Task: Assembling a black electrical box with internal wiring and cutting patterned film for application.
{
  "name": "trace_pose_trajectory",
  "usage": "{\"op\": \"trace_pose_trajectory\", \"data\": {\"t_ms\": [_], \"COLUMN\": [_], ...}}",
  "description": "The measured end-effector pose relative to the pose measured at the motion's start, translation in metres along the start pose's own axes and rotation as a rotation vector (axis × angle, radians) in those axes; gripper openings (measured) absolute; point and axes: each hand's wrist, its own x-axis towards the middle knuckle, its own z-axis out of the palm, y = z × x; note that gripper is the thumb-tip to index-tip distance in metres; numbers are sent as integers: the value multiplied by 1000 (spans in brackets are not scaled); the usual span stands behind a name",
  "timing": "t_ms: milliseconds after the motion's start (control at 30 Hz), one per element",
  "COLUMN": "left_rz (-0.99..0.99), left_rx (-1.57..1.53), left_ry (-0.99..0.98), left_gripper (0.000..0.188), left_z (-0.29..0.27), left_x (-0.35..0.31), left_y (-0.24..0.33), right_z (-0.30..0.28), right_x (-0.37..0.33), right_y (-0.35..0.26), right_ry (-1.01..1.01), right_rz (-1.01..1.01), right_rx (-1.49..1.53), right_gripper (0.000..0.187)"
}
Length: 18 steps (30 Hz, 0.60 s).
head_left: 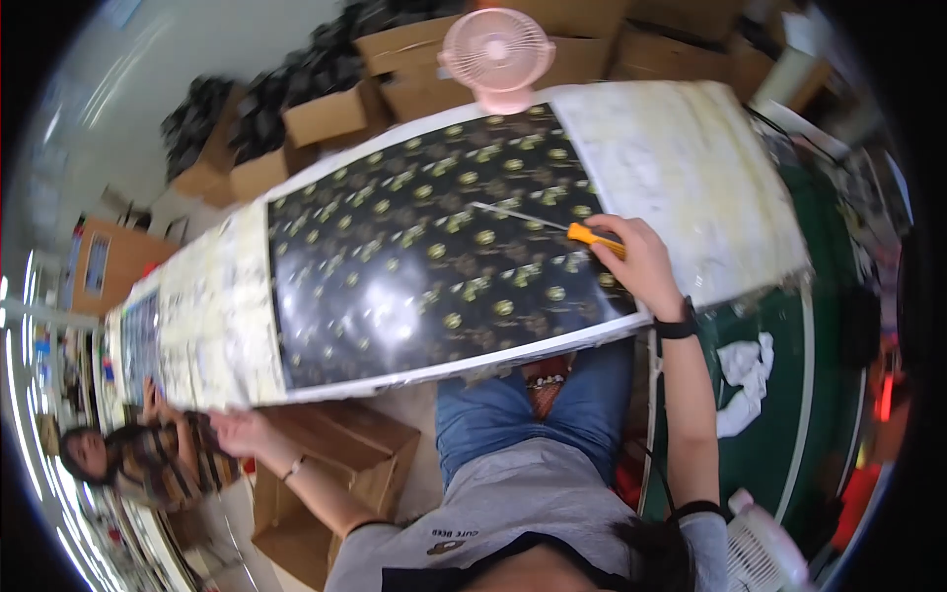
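Blade tool (552, 225), orange handle, sits at 2 o'clock on the black patterned sheet (424, 266), right hand (641, 261) closed on it. Left hand (242, 429) grips the sheet's 8 o'clock edge. Slip risk: gouged sheet, cut thigh.

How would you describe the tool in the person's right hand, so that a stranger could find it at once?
Start at the large black sheet with gold motifs lying across the work table. Near its right edge, the right hand grips a screwdriver with an orange handle. Its thin metal shaft lies flat, pointing left over the sheet; nothing else there is orange.
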Motion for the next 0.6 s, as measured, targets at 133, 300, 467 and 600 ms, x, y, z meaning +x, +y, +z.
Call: {"op": "trace_pose_trajectory", "data": {"t_ms": [133, 300, 467, 600], "left_rz": [-79, -421, -355, -411], "left_rx": [-130, -100, -454, -341], "left_ry": [456, 142, -120, 511], "left_gripper": [50, 51, 15, 42], "left_z": [-32, -65, -135, -24], "left_x": [30, -25, 12, -65], "left_y": [51, 25, 7, -9], "right_z": [-31, -54, -51, -70], "right_x": [2, -15, -19, -30], "right_y": [7, 46, 66, 74], "right_ry": [-93, -200, -254, -190], "right_rz": [147, 187, 126, 248], "right_rx": [-39, -301, -243, -94], "right_gripper": [29, 22, 18, 22]}}
